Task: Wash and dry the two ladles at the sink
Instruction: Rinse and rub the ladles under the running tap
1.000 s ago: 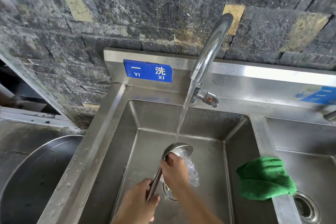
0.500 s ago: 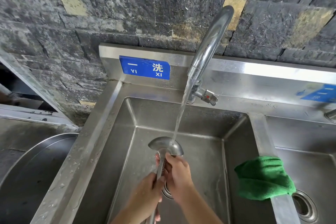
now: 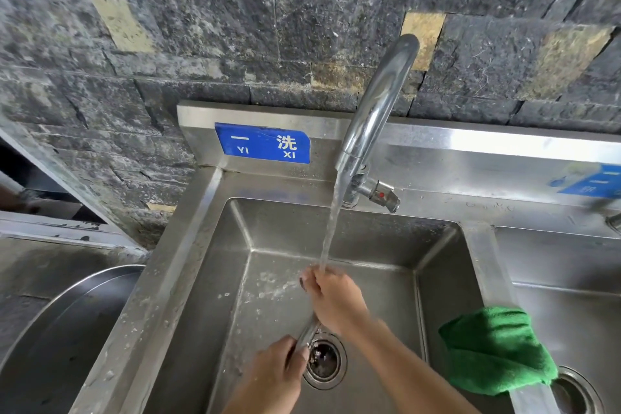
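Ladle (image 3: 311, 329) sits low in the left basin (image 3: 443, 286), only a short run of handle showing between the two hands, right above the drain (image 3: 324, 361); bowl end is hidden under the right hand (image 3: 336, 304), so can't see its face; right hand is wrapped over that end, fingers curled closed on it, directly under the water stream (image 3: 331, 232) — reads as rubbing the bowl where the flow hits, so rinse-off goes straight down; left hand (image 3: 279, 370) is closed on the lower handle, thumb and fingers pinching it, likely the anchor so the ladle doesn't spin while the other hand scrubs; tap (image 3: 376, 104) arcs out from the back ledge and drops water mid-basin, which fixes where the work happens; green cloth (image 3: 494, 353) is draped on the divider between basins, just right of the hands — looks parked within reach for drying, out of the splash; second ladle not in view; washing stage, drying not begun; wet steel handle will be slippery, hence two-handed hold; blue sign (image 3: 262, 143) on the backsplash marks this basin.
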Motion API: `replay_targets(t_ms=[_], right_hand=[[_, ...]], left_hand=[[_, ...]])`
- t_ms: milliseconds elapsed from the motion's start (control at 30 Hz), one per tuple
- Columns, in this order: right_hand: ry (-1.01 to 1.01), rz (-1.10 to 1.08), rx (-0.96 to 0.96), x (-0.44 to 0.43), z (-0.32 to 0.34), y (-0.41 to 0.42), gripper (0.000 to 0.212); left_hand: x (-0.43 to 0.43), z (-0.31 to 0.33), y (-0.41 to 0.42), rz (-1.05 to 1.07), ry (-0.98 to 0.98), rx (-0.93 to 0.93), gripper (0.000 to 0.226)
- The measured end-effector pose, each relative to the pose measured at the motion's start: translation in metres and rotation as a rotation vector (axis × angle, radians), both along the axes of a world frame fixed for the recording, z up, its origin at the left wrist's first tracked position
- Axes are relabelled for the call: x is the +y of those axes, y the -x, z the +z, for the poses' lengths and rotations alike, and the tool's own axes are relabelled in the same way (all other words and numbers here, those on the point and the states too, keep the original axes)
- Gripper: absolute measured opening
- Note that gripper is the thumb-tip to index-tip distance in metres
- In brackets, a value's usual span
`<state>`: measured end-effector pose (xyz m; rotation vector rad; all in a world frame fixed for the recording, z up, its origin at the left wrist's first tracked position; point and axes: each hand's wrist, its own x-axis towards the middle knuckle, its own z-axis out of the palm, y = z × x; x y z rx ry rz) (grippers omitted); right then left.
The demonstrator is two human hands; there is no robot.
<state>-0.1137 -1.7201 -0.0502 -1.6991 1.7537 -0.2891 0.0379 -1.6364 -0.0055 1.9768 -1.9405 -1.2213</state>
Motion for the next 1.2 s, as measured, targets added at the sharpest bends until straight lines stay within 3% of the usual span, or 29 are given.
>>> replay_targets(t_ms=[67,133,233,333,400,467,567,633,700,767,833,933,1067,1200], right_hand=[[-0.16,-0.164,-0.211,-0.016,0.0,0.01,0.054],[-0.214,-0.286,-0.264,-0.019,-0.002,0.012,0.06],[-0.043,-0.258,-0.135,0.003,-0.011,-0.007,0.051],[0.246,0.041,0.068,0.02,-0.015,-0.03,0.045],[0.332,0.097,0.088,0.014,-0.01,-0.032,0.036],[0.195,0.056,0.043,0.001,-0.001,-0.028,0.034],[-0.251,-0.084,-0.188,-0.02,0.009,-0.012,0.049],[-0.291,-0.208,-0.309,-0.02,0.009,-0.002,0.051],[-0.143,-0.148,-0.182,-0.004,0.001,0.0,0.048],[0.119,0.094,0.029,0.017,-0.012,-0.008,0.041],[0.319,0.22,0.026,0.027,-0.016,-0.016,0.037],[0.372,0.352,0.093,0.014,-0.005,-0.02,0.035],[0.035,0.24,-0.07,-0.014,0.016,-0.021,0.03],[-0.45,-0.288,-0.592,-0.029,0.023,-0.005,0.043]], left_hand=[[0.002,0.008,-0.007,0.023,0.063,0.004,0.031],[0.0,0.012,-0.015,0.062,0.054,0.02,0.027],[-0.009,0.013,-0.021,0.111,0.009,0.021,0.028],[-0.012,0.01,-0.017,0.113,-0.018,0.018,0.028],[-0.009,0.008,-0.014,0.133,-0.039,0.022,0.029],[-0.002,0.004,-0.014,0.136,-0.028,0.018,0.026],[0.009,0.003,-0.017,0.154,0.042,0.01,0.027],[0.011,0.005,-0.019,0.178,0.072,0.016,0.027],[0.009,0.004,-0.022,0.214,0.088,0.041,0.026],[0.004,0.003,-0.022,0.205,0.071,0.058,0.027],[0.0,0.0,-0.021,0.175,0.034,0.067,0.027],[0.001,-0.002,-0.022,0.186,0.04,0.066,0.027],[0.007,-0.001,-0.029,0.214,0.049,0.075,0.026],[0.008,0.007,-0.037,0.212,0.077,0.069,0.029]])
